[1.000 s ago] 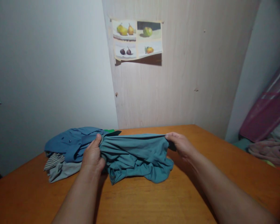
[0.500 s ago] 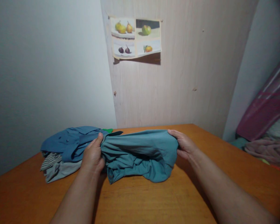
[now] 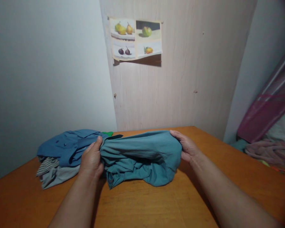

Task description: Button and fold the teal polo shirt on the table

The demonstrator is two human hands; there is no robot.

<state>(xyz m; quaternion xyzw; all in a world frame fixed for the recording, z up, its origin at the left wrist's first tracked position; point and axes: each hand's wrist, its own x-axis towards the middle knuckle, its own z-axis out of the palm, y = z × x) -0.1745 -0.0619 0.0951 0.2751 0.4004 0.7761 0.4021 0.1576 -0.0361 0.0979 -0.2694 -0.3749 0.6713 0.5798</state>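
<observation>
A crumpled teal garment (image 3: 142, 158) lies stretched between both my hands over the orange wooden table (image 3: 144, 205). My left hand (image 3: 91, 160) is closed, pinching the garment's left end. My right hand (image 3: 186, 147) is closed round its right end, with the cloth bunched against the palm. Just left of my left hand sits a pile of clothes: a blue buttoned shirt (image 3: 64, 147) on top, striped and grey fabric (image 3: 49, 169) under it, and a bit of green cloth (image 3: 108, 133) behind.
A fruit picture (image 3: 135, 39) is taped to the pale wood panel behind the table. A white wall stands to the left. Off the table's right edge lie pink and grey bedding (image 3: 270, 148) and a pink mesh item (image 3: 266, 110).
My right hand has turned and drawn the garment's right end up, so the cloth now wraps over my fingers rather than hanging from a pinched edge. My left hand has stayed put.
</observation>
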